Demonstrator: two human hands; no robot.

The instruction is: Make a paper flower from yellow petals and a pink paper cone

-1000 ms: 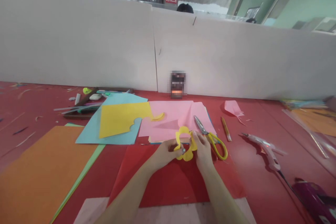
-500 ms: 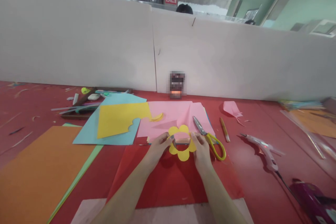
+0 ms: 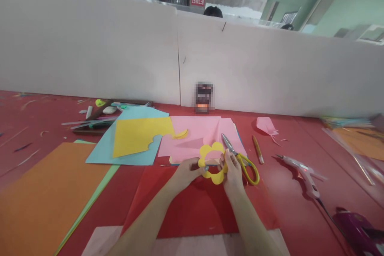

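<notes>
A yellow paper flower ring [image 3: 211, 150] with a round hole cut out of its middle is held up between both hands above the red paper sheet [image 3: 195, 208]. My left hand [image 3: 187, 173] pinches its left edge. My right hand [image 3: 231, 172] pinches its right edge. Pink paper sheets [image 3: 195, 134] lie just behind it. Yellow-handled scissors [image 3: 241, 158] rest closed on the table beside my right hand.
A yellow sheet [image 3: 135, 136] with a scalloped cut lies on a light blue sheet [image 3: 105, 150]. An orange sheet [image 3: 45, 196] covers the left. A pencil [image 3: 258, 149], a glue gun [image 3: 303, 170] with its cord and a pink scrap [image 3: 266, 125] lie at right. A white partition wall [image 3: 120, 56] stands behind.
The flower ring was curled a second ago, then spread flat between my hands; now it is tipped up a little and shifted slightly right. Both hands keep their pinch.
</notes>
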